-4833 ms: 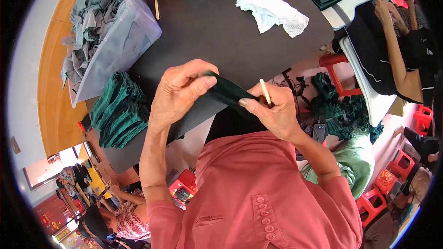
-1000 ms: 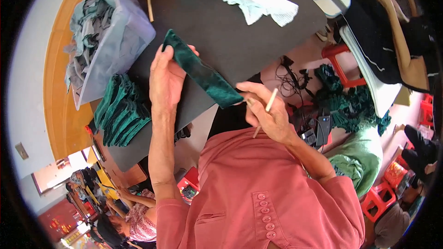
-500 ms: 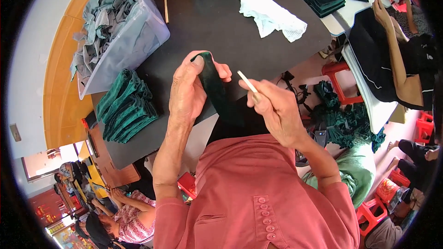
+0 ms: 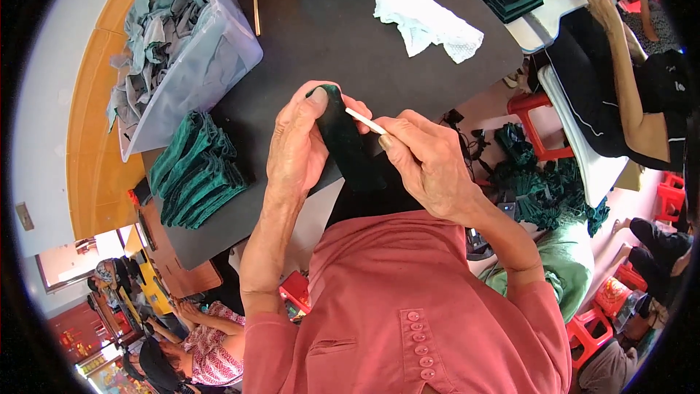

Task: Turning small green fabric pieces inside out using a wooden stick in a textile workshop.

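Head view, looking down over a pink shirt (image 4: 408,314) at two bare hands above a black table (image 4: 328,36). Left hand (image 4: 299,147) is clenched around a dark green cloth (image 4: 346,142), thumb pressed at its top end; the cloth hangs down between both hands, over the table's near edge. Right hand (image 4: 430,164) pinches a thin pale stick (image 4: 364,121), its tip touching the cloth near the top. Folded green cloths (image 4: 198,171) lie stacked to the left, beside a clear bin (image 4: 197,58) of grey fabric. White rag (image 4: 424,23) lies farther back. Another person's arm (image 4: 627,66) shows at the right.
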A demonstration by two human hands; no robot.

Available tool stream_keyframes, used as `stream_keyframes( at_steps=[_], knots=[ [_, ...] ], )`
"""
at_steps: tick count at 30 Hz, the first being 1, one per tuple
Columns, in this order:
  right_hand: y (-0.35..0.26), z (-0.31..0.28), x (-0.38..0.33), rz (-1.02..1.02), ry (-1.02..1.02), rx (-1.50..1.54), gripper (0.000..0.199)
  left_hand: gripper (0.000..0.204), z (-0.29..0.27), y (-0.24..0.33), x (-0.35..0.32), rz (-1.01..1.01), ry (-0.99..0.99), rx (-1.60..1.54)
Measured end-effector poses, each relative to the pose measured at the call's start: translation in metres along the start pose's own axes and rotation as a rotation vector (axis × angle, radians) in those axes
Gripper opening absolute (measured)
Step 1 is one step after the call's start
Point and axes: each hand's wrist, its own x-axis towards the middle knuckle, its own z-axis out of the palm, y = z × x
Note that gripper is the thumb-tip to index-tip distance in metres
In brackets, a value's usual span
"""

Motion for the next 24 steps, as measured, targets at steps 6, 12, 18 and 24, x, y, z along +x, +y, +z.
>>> stream_keyframes(
  at_steps=[6, 12, 18, 24],
  knots=[
    [0.007, 0.003, -0.009, -0.010, -0.030, -0.023, 0.013, 0.021, -0.003, -0.001, 0.003, 0.028, -0.008, 0.011],
    [0.012, 0.005, -0.025, 0.071, -0.050, 0.017, 0.013, 0.023, -0.008, 0.003, 0.006, 0.048, -0.003, 0.002],
    [0.013, 0.011, -0.031, 0.083, 0.033, 0.039, 0.016, 0.025, -0.008, 0.003, 0.005, 0.041, 0.001, -0.028],
    [0.010, 0.013, -0.028, 0.071, -0.002, 0.009, 0.016, 0.026, -0.007, 0.000, 0.004, 0.046, -0.024, -0.038]
  ],
)
